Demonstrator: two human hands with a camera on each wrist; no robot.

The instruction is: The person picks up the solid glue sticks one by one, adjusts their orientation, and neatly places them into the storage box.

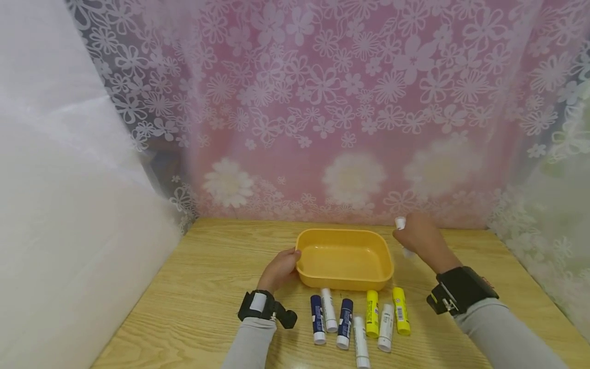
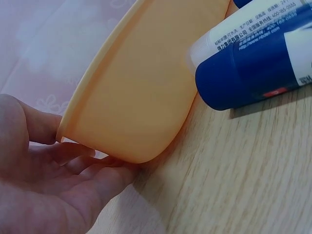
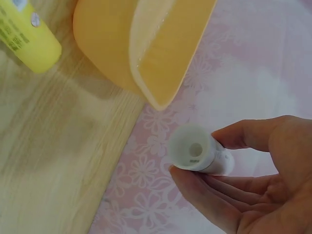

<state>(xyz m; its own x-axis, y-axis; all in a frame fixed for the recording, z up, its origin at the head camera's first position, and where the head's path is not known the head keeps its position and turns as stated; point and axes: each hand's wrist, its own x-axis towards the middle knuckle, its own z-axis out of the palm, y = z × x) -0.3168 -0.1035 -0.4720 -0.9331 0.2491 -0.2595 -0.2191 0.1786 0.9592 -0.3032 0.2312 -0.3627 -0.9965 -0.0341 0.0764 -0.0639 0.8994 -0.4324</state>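
Note:
A yellow plastic basin sits towards the back of the table. My left hand holds its left side, thumb on the rim and fingers under the wall, as the left wrist view shows. Right of the basin, my right hand grips a white glue stick between thumb and fingers; its hollow end faces the right wrist camera. In front of the basin lie more glue sticks: two blue, one at the left; three white, one nearest me; and two yellow, one at the right end.
The wooden table runs back to a pink flowered curtain. A white sheet hangs along the left side, and a pale flowered one along the right. Table surface shows on both sides of the basin.

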